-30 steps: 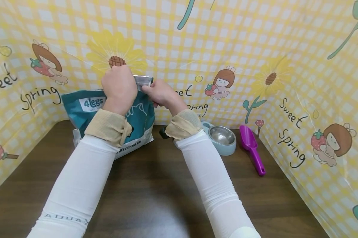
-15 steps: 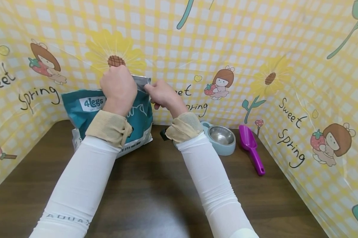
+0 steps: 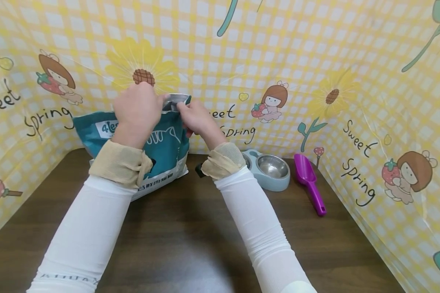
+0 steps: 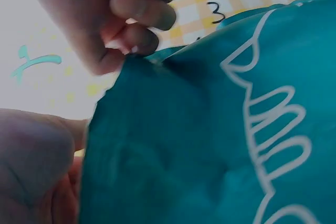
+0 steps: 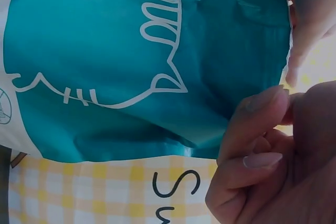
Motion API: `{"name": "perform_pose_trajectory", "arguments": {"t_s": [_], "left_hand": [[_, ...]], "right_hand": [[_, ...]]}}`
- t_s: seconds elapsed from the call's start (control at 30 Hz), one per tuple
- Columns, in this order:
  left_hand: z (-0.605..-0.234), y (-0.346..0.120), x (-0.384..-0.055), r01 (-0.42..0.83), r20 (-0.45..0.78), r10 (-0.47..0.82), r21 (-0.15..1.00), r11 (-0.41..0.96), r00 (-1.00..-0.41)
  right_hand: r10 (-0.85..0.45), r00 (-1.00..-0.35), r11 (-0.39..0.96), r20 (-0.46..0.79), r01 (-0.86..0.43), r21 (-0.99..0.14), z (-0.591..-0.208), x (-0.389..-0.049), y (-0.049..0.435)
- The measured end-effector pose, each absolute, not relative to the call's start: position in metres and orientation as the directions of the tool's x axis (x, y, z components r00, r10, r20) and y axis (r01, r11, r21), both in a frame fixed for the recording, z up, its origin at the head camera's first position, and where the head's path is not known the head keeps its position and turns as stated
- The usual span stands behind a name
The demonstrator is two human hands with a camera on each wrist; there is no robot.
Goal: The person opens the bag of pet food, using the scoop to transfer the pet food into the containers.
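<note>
A teal pet food bag (image 3: 167, 142) with a white cat line drawing stands at the back left of the table. Its top edge gapes near the right corner, where silvery lining shows. My left hand (image 3: 137, 112) grips the top edge near the middle; in the left wrist view that hand's fingers (image 4: 65, 190) are partly hidden by the bag. At the right top corner, my right hand (image 3: 199, 118) pinches the rim between thumb and curled fingers, as the right wrist view shows around the fingers (image 5: 247, 171). What the bag contains is hidden.
A light blue double pet bowl (image 3: 276, 184) with metal insets stands right of the bag, partly behind the right wrist. Beyond it lies a purple scoop (image 3: 309, 183). A yellow checked cloth (image 3: 212, 53) walls the brown table (image 3: 190, 244) at the back and sides.
My left hand has shifted left and slightly toward me along the bag's top edge. The bag's mouth gapes wider, with more lining visible. The right hand has stayed nearly in place.
</note>
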State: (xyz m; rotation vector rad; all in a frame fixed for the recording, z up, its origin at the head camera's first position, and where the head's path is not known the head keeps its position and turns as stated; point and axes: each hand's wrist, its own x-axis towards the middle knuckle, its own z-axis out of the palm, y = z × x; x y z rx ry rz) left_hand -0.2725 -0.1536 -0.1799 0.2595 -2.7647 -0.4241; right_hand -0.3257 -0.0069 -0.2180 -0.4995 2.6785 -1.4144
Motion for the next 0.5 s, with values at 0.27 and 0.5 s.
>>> {"name": "perform_pose_trajectory", "arguments": {"t_s": [0.27, 0.5], "left_hand": [[-0.169, -0.168, -0.258, -0.079, 0.179, -0.134, 0.284, 0.956, -0.975], [-0.169, -0.169, -0.257, -0.035, 0.13, -0.077, 0.298, 0.954, -0.989]], "right_hand": [[-0.317, -0.948, 0.484, 0.027, -0.186, -0.855, -0.219, -0.318, -0.009], [-0.411, -0.91, 0.455, -0.064, -0.143, -0.879, -0.22, -0.302, -0.02]]}}
